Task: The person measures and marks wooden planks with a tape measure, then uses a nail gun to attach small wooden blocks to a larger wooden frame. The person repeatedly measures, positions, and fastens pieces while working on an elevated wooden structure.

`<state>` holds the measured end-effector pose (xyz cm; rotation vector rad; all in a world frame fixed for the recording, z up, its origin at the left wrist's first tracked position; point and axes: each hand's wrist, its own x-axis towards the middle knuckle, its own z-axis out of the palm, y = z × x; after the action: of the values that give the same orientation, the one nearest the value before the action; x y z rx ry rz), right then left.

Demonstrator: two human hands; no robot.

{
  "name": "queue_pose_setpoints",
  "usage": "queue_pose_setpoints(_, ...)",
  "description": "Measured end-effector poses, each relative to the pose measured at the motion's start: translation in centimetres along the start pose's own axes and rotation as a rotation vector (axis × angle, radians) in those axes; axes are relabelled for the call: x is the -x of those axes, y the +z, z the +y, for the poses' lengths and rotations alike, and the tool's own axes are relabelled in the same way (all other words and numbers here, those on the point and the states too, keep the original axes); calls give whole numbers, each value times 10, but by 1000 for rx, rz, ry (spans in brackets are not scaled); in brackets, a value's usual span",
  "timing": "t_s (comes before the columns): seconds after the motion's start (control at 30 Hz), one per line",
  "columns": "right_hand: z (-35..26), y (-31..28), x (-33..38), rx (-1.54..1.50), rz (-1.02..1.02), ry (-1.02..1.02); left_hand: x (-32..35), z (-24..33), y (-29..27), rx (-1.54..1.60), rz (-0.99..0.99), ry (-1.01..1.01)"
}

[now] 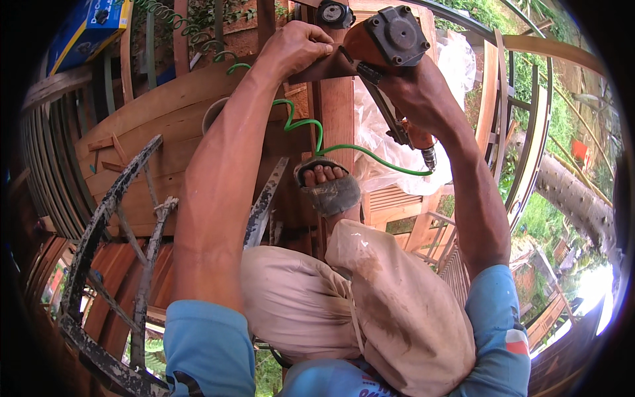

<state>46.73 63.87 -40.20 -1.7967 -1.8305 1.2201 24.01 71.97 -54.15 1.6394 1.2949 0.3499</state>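
2 sleeves: lt blue, 1 per arm, lower edge.
1 pr trousers: beige, legs bent, btwn arms.
1 R hand: closed round handle of 1 nail gun, orange w/ blk cap, top ctr, just R of L hand.
1 L hand: fingers curled, tips at edge of 1 brown wood piece; can't tell if pinching it.
1 gun nose: by wood piece; can't tell if touching.
1 foot: in 1 grey sandal, below hands.
1 hose: green, coiled upper L, runs under L forearm to gun's end fitting.
1 plastic sheet: clear, behind gun.
1 box: blue/yellow, upper L.
1 tree trunk: far R.
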Motion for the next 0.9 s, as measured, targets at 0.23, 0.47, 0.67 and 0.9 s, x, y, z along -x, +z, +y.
queue_pose_setpoints(0.23,7,5,-4,79,15,-17,-2,-3,0,-10,0,5)
queue_pose_setpoints(0.47,2,-9,11,-7,74,51,-4,-4,2,-27,0,-6)
queue_pose_setpoints(0.67,16,-21,36,-305,148,297,-4,-1,-1,18,-24,-34)
queue_pose_setpoints(0.9,55,-22,79,-628,279,541,38,13,10,13,116,99)
